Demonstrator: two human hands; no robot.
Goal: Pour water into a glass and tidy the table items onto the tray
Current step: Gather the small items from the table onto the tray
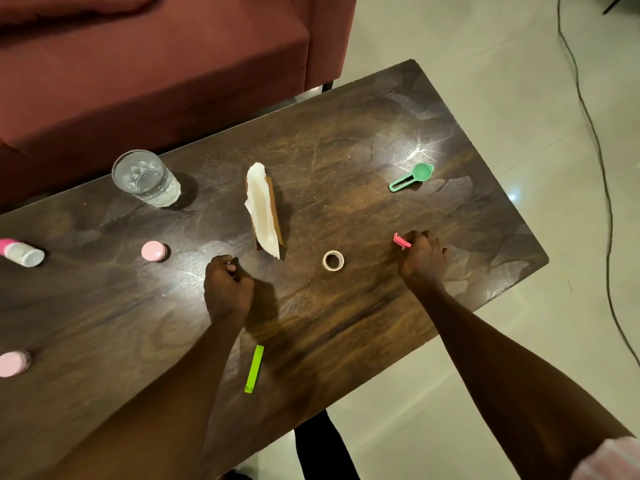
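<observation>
Right hand (420, 254), fingers curled, pinching a small pink plastic clip (401, 241) that juts from its far-left side, to the right of the roll of pale tape (333, 260) lying flat on the dark wooden table (346, 323). Left hand (227, 282), a closed fist left of the tape roll; a small object may show at the knuckles, but what it holds cannot be told. Just beyond the tape, to its left, a white napkin on a brown holder (265, 211); farther left, a clear glass tumbler already holding water (145, 178), a pink cap (154, 251) and a pink-capped bottle on its side (22, 252). A green plastic scoop (412, 176) lies beyond and right of the tape, a lime-green clip (254, 368) nearer the viewer. No tray is in view.

Risks, as judged: the shallow pinch may drop the clip; a careless reach could tip the tumbler.
</observation>
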